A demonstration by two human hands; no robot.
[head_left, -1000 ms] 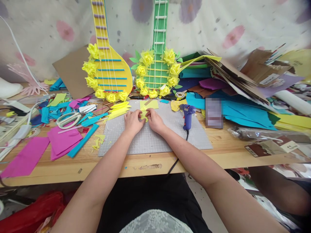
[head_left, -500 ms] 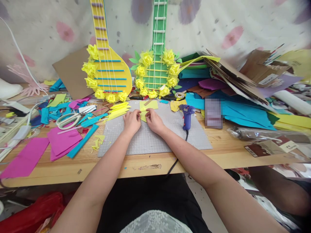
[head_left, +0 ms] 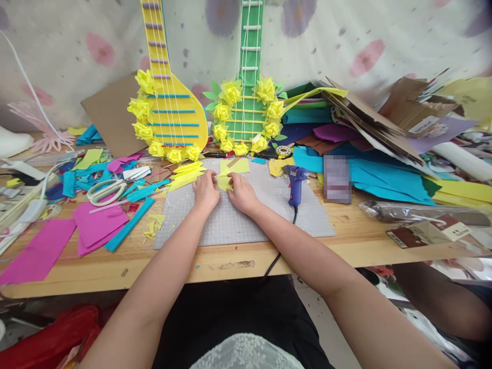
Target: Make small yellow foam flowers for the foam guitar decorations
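Note:
A small piece of yellow paper (head_left: pixel 224 183) lies between my hands on the grey cutting mat (head_left: pixel 219 225). My left hand (head_left: pixel 206 192) is closed at its left edge, fingers curled and thumb close to the forefinger. My right hand (head_left: pixel 243 195) pinches its right side; the fingertips are partly hidden. Just behind lies a yellow sheet (head_left: pixel 243 165) with a brown strip (head_left: pixel 232 162) on it. Folded yellow paper strips (head_left: pixel 186 177) are beside my left hand. A blue glue gun (head_left: pixel 296 184) stands on the mat to the right of my right hand.
A yellow paper guitar (head_left: pixel 179 102) and a green one (head_left: pixel 249 105), both with yellow flowers, stand at the back. Scissors (head_left: pixel 105 192), pink sheets (head_left: pixel 98 225) and a blue strip (head_left: pixel 130 225) lie left. Blue sheets (head_left: pixel 388 179) and cardboard (head_left: pixel 369 118) pile up right.
My hands have moved slightly apart, the left a little to the left, and more of the small yellow paper shows between them. The glue gun has stayed in place.

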